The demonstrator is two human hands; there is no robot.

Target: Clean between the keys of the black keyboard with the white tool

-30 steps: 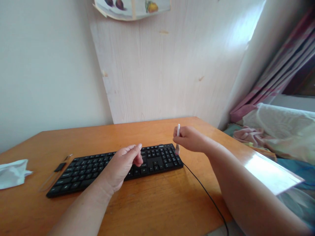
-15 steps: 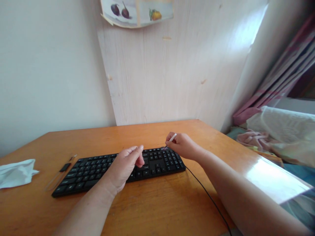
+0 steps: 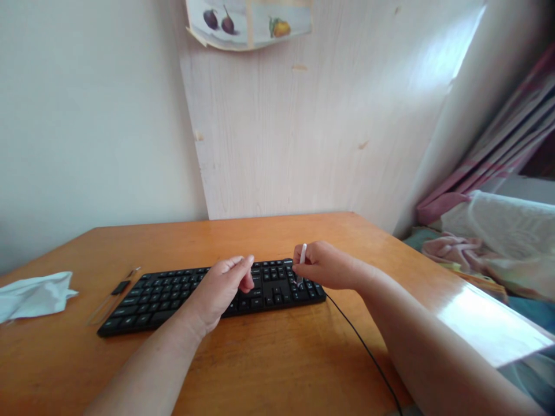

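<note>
A black keyboard (image 3: 173, 297) lies slanted on the wooden desk. Over its number keys, my right hand (image 3: 318, 263) pinches a small white brush (image 3: 303, 254). The brush stands nearly upright, and its pale lower end, blurred, reaches the keys. Above the keyboard's middle is my left hand (image 3: 225, 283), its fingers curled in and the thumb laid along the index finger. Whether anything sits inside those fingers is hidden. My left forearm and hand cover part of the keys.
A black cable (image 3: 364, 345) runs from the keyboard toward the desk's front edge. A crumpled white tissue (image 3: 37, 296) and a small dark item with thin pale strands (image 3: 120, 287) lie at left. A shiny sheet (image 3: 489, 323) and piled fabric (image 3: 511, 231) are at right.
My right hand has moved a little down and nearer over the number keys, and the brush has swung more upright. My left hand keeps its pose. The view has shifted slightly.
</note>
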